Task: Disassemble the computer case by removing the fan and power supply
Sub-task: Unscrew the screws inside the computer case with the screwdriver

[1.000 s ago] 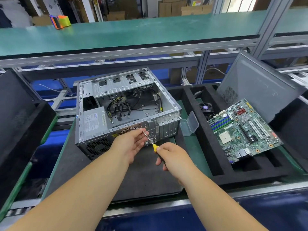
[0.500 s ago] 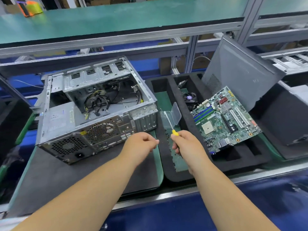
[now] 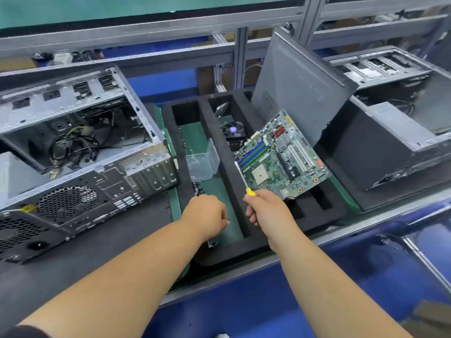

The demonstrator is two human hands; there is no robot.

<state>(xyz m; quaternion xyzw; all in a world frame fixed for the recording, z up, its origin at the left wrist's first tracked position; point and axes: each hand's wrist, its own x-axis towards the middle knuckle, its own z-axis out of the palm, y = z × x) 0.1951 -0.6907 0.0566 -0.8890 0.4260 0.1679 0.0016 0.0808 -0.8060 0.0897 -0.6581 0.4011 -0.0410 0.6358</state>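
The open grey computer case [image 3: 80,152] lies on a dark mat at the left, its rear toward me. Its fan grille [image 3: 67,202] shows on the back wall, and the power supply [image 3: 14,176] sits in the case's left end. My left hand [image 3: 207,214] hovers over the green floor of the foam tray's [image 3: 227,162] left compartment, fingers curled, with a small dark screw [image 3: 228,219] at the fingertips. My right hand [image 3: 268,211] grips a yellow-handled screwdriver [image 3: 241,178], its shaft pointing up and left over the tray's divider.
A clear plastic box [image 3: 201,165] stands open in the same compartment, with several dark screws [image 3: 198,190] lying near it. A motherboard [image 3: 283,157] leans in the tray, with a cooler [image 3: 233,131] and a grey side panel [image 3: 300,86] behind. Another case [image 3: 390,132] sits at the right.
Both hands left the back of the case and moved right to the foam tray. My left hand now hangs over the green compartment, and the screwdriver came along in my right hand.
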